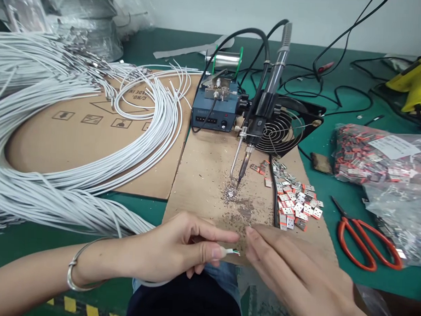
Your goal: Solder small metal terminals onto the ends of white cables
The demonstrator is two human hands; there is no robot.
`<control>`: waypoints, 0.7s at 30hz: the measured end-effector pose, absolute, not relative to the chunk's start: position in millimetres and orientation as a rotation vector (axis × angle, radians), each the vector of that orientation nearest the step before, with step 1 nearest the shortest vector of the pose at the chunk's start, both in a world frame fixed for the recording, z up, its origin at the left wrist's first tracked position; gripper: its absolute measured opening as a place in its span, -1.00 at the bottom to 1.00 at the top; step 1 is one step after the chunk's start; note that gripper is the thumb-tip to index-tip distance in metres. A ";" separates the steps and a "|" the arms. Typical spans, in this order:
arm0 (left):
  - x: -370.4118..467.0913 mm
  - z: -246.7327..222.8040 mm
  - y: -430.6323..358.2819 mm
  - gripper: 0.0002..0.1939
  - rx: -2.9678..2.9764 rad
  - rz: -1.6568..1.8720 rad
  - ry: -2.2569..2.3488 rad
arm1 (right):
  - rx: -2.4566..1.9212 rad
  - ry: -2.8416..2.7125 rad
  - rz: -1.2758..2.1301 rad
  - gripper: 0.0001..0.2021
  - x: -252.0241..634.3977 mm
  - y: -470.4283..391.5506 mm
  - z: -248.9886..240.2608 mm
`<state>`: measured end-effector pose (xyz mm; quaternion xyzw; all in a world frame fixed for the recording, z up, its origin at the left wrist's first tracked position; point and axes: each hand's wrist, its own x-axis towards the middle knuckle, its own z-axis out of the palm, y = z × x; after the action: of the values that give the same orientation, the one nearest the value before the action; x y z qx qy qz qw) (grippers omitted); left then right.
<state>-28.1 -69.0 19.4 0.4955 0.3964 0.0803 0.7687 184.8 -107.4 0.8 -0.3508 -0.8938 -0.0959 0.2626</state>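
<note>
Between thumb and fingers, my left hand (197, 245) holds the end of a white cable (230, 251); thin coloured wires stick out of its tip toward the right. Just right of that tip is my right hand (296, 267), fingers stretched forward and close together, its palm side hidden; whether it holds anything small does not show. Beyond both hands, a soldering iron (264, 104) points down in its stand, its tip over a small heap of solder bits (230, 193) on the cardboard. USB connectors (298, 205) with orange parts lie in a loose pile at the right.
A large bundle of white cables (92, 181) covers the left side. Behind stand a blue soldering unit (214, 109), a solder spool (227, 61) and a black fan (284, 128). Red-handled scissors (361, 237) and bags of connectors (376, 157) lie at the right.
</note>
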 end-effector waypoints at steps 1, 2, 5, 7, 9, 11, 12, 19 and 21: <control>-29.9 18.8 -69.4 -0.59 1.082 0.189 0.844 | -0.979 -2.372 -0.245 -0.86 186.7 -106.6 0.7; -31.6 18.3 -69.6 -0.60 1.096 0.208 0.822 | -1.011 -2.318 -0.223 -0.88 188.5 -106.1 1.0; -35.7 16.7 -68.4 -0.62 1.173 0.292 0.739 | -1.064 -2.196 -0.072 -0.91 191.5 -105.4 3.4; -36.8 16.0 -66.7 -0.63 1.233 0.340 0.693 | -1.058 -2.174 0.062 -0.89 191.4 -105.3 6.2; -36.8 15.6 -65.4 -0.63 1.284 0.359 0.663 | -1.041 -2.161 0.195 -0.89 190.1 -105.1 8.8; -36.4 15.7 -65.3 -0.61 1.327 0.366 0.647 | -1.015 -2.146 0.302 -0.87 188.4 -104.9 10.5; -36.2 15.8 -65.8 -0.61 1.343 0.374 0.647 | -1.003 -2.141 0.340 -0.86 187.6 -104.8 10.9; -36.2 14.4 -70.3 -0.57 1.440 0.417 0.683 | -0.956 -2.130 0.407 -0.83 187.6 -107.5 7.5; -36.3 13.9 -70.4 -0.58 1.470 0.409 0.693 | -0.941 -2.135 0.423 -0.84 188.3 -108.0 6.2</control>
<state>-36.3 -70.4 13.9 0.6518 0.3076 0.1815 0.6690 188.3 -108.0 6.2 -0.3676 -0.8345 0.1654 0.3757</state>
